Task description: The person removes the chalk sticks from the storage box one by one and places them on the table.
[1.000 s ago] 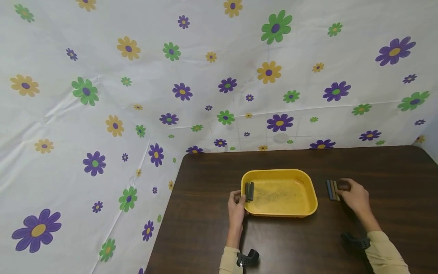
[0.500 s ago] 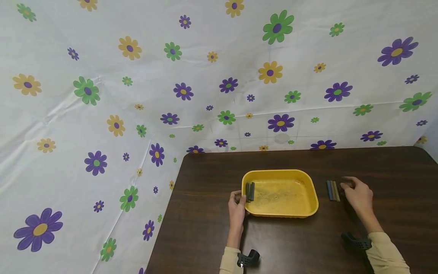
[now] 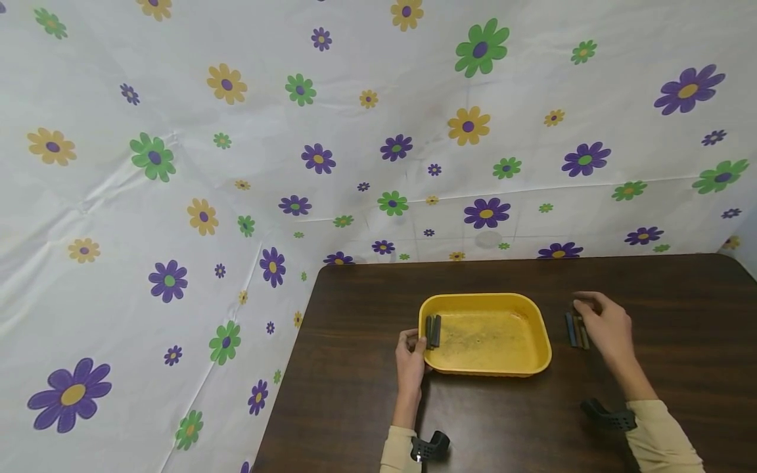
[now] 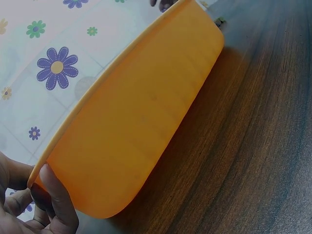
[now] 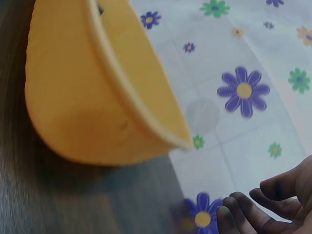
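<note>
My left hand [image 3: 409,361] grips the left end of a yellow plastic tray [image 3: 491,341], its thumb on the rim [image 4: 57,195]. Inside the tray, along its left wall, lie dark green and dark grey sticks [image 3: 435,330], slim and chalk-like. Right of the tray, a blue stick [image 3: 570,330] and olive-tan sticks [image 3: 584,335] lie side by side on the table. Over their far ends is my right hand [image 3: 609,328], partly covering them. In the right wrist view its fingers [image 5: 248,214] are loosely bent, smudged dark at the tips, with nothing between them.
The dark wooden table [image 3: 355,394] runs back to a white wall covering [image 3: 248,125] printed with flowers. Black camera mounts [image 3: 430,447] sit on both wrists. The tray's tall right end [image 5: 97,122] stands between the hands.
My right hand first draws slightly right, off the sticks, then moves left and away to their far ends. The left hand stays on the tray.
</note>
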The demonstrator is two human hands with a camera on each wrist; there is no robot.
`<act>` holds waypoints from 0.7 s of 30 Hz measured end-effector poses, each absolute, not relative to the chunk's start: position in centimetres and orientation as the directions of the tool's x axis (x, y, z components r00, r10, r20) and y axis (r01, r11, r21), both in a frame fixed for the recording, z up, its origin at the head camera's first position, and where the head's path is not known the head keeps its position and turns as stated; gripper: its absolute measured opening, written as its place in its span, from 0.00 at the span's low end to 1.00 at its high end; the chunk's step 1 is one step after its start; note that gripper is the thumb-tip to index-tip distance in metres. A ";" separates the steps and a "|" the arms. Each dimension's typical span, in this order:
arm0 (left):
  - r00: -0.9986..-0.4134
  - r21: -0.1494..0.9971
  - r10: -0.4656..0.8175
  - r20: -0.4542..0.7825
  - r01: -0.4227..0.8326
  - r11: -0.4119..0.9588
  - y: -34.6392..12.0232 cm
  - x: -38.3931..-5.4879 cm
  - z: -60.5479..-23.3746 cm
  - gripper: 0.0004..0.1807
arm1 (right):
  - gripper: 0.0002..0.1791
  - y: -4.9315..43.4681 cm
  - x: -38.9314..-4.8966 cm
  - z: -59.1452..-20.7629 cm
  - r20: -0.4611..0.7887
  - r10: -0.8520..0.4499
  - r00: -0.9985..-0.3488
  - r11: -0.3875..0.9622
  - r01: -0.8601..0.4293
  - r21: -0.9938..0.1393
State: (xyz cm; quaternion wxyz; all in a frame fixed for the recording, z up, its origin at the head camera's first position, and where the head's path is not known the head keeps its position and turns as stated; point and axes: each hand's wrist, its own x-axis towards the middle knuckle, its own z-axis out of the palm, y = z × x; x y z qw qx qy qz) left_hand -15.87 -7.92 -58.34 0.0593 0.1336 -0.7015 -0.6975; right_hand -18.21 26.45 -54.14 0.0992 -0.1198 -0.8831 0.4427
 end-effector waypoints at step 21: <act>-0.958 0.994 -0.264 -0.110 -0.112 -0.006 -8.0 -16.0 -58.4 0.10 | 0.21 21.2 -18.4 -51.3 0.080 0.192 -0.978 0.490 0.025 -0.871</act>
